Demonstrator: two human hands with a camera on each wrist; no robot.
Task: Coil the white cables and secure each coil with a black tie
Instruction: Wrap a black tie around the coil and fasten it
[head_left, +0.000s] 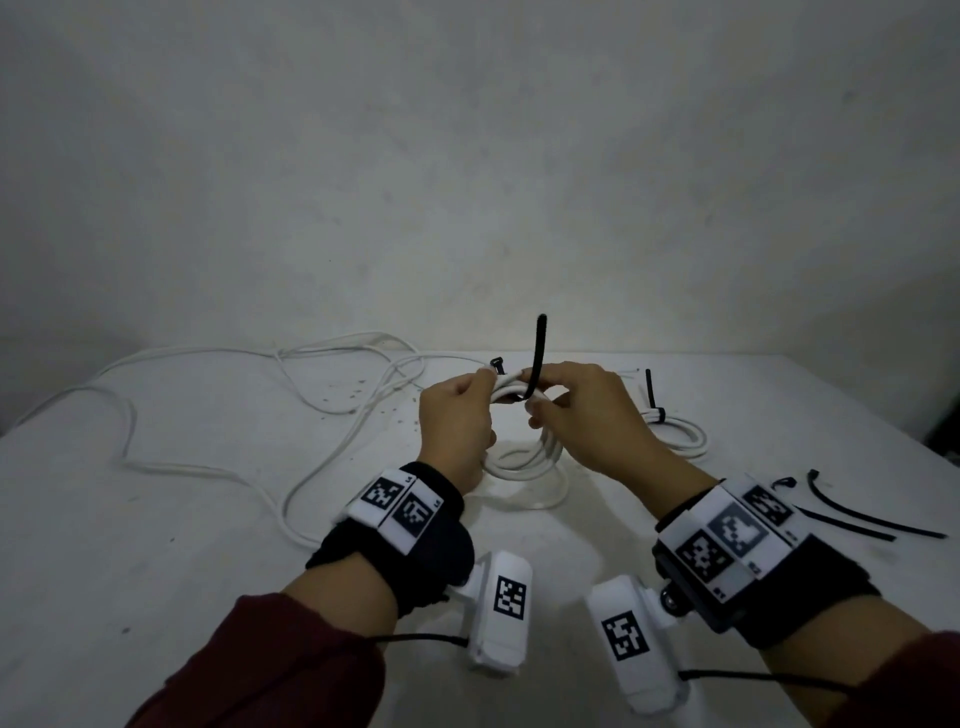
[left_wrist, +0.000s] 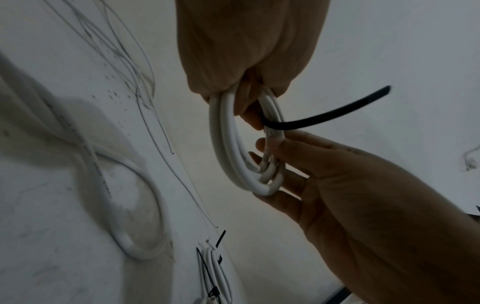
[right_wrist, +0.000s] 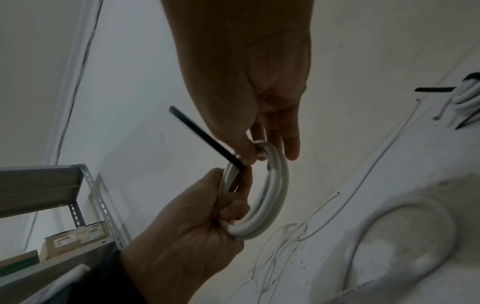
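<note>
Two hands meet above the white table (head_left: 156, 519) at the middle of the head view, both on one white cable coil (left_wrist: 233, 148). The left hand (head_left: 457, 421) has its fingers curled round the coil's 9 o'clock side. The right hand (head_left: 587, 415) pinches the coil's upper strands between thumb and forefinger, with its other fingers loosely extended. A black tie (head_left: 536, 358) crosses the coil at the pinch; its free tail stands up toward 12 o'clock and its head (head_left: 497, 365) shows by the left fingertips. Part of the same cable hangs in loops to the table beneath the hands. At 3 o'clock from the hands lies a second coil (head_left: 675, 436), bound with its own black tie (head_left: 652, 395), tail up. Spare black ties (head_left: 872, 519) lie at 4 o'clock, near the right wrist. Loose white cable (head_left: 218, 415) sprawls across the table from 9 to 11 o'clock. The right wrist view shows a metal shelf (right_wrist: 85, 197) with boxes off to the side.
</note>
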